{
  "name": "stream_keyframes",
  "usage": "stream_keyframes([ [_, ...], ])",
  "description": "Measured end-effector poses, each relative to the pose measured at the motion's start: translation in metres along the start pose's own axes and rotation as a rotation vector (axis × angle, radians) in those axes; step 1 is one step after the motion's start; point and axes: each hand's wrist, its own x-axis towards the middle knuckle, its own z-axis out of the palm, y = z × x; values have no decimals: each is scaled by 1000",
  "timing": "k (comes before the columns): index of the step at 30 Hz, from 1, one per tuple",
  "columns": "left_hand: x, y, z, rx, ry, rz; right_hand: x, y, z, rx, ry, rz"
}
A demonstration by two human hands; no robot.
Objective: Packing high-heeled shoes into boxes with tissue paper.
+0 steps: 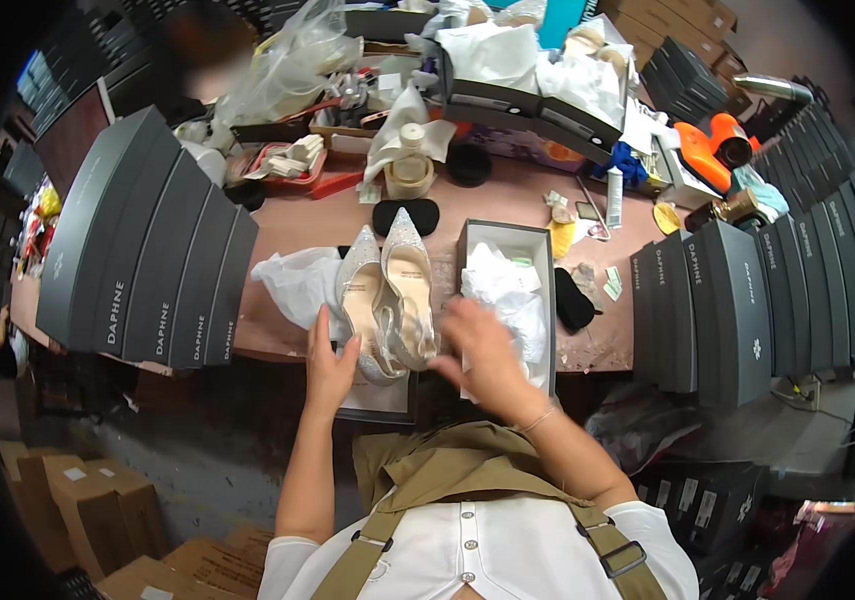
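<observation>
cupped left hand [330, 368] beside glittery shoes [407, 285], spread right hand [487, 352] near them, perhaps risking scuffs from rubbing together.

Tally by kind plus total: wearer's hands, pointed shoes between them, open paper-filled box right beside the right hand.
Hands: 2 (left hand, right hand)
Shoes: 2
Open box: 1
Total: 5
</observation>
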Motion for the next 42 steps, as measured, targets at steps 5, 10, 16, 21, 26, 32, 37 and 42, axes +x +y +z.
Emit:
stream_keyframes([
  [5,-32,102,27,-320,-370,-70,-35,94,-23,-677,-329,293],
  [10,-33,135,58,164,-282,520,-37,76,-50,-375,27,268],
  [16,-24,135,96,-542,-390,43,-50,-2,-106,108,57,24],
  [21,-35,141,70,-57,-644,447,-95,23,-106,315,252,346],
  [26,-23,128,36,-34,-583,324,-124,30,-97,626,267,510],
  [32,-15,130,4,215,-324,366,-168,89,-94,885,385,895],
  [37,-23,151,13,245,-503,614,-64,13,-120,340,-1,254],
  [42,-19,157,19,133,-95,770,-57,14,-71,558,-438,488],
])
